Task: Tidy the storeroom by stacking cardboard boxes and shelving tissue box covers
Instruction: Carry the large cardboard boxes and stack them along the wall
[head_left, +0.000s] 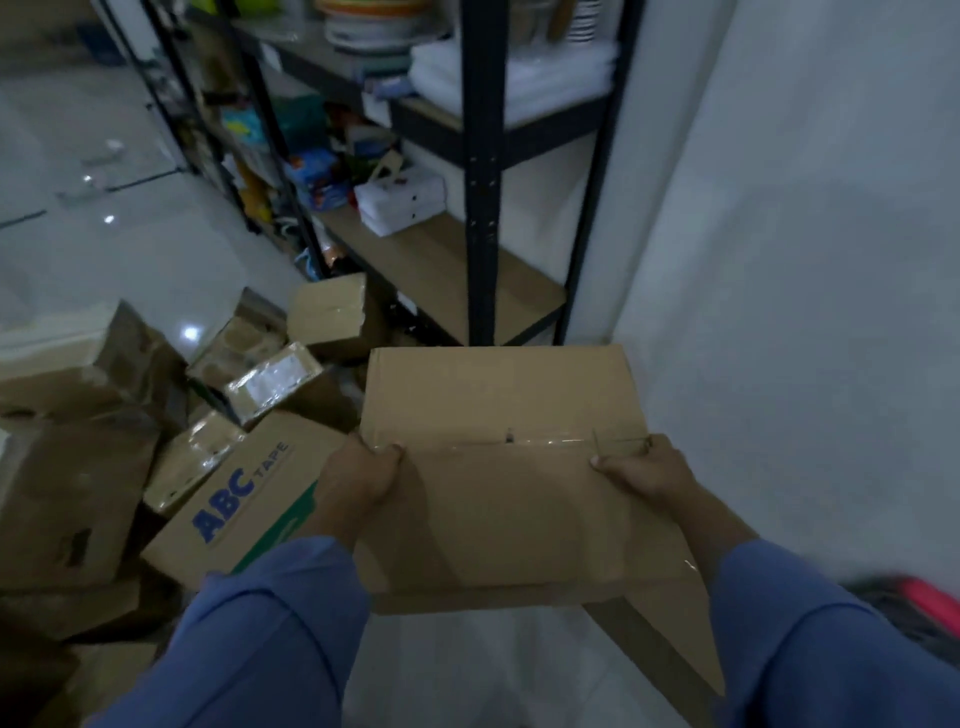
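Note:
I carry a plain brown cardboard box (498, 400) in front of me, above the floor. My left hand (358, 478) grips its left side with the thumb curled over the top edge. My right hand (644, 470) grips the right side the same way. The near flap of the box hangs open toward me. A heap of cardboard boxes lies on the floor at the left, among them one printed ABC TAPE (244, 499) and a taped small box (272, 382). White flat items (402, 200), possibly tissue box covers, lie on a lower shelf.
A black metal shelving rack (483, 171) stands ahead against a white wall (789, 260), its lower wooden shelf (447, 275) partly bare. Upper shelves hold plates, white cloths and colourful packets. Glossy tiled floor (130, 260) stretches left. A red object (930, 603) sits at the right edge.

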